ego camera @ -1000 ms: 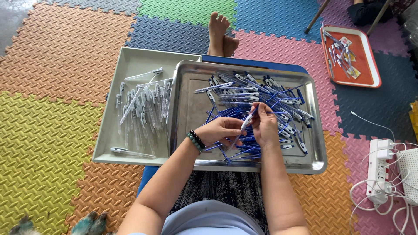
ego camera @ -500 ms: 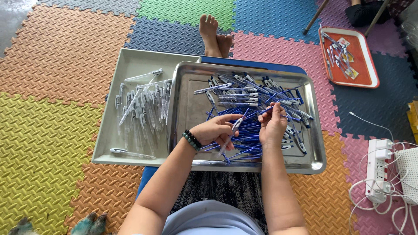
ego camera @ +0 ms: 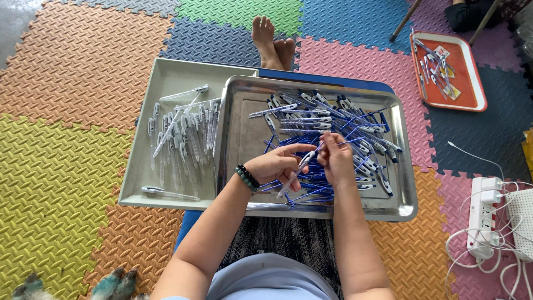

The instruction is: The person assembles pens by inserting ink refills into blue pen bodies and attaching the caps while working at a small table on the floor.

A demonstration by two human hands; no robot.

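In the middle of the frame, the left hand (ego camera: 275, 165) and right hand (ego camera: 336, 158) pinch one clear pen (ego camera: 297, 173) over the metal tray (ego camera: 236, 139). Blue pen parts (ego camera: 344, 125) lie behind; a grey tray (ego camera: 166, 78) sits at left.

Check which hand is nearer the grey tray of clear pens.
Left. The left hand is over the steel tray, toward the grey tray; the right hand is farther away, beyond it.

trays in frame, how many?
3. A shiny steel tray of blue pen parts under the hands, a grey plastic tray of clear pens to its left, and an orange plastic tray at top right. None seem hidden.
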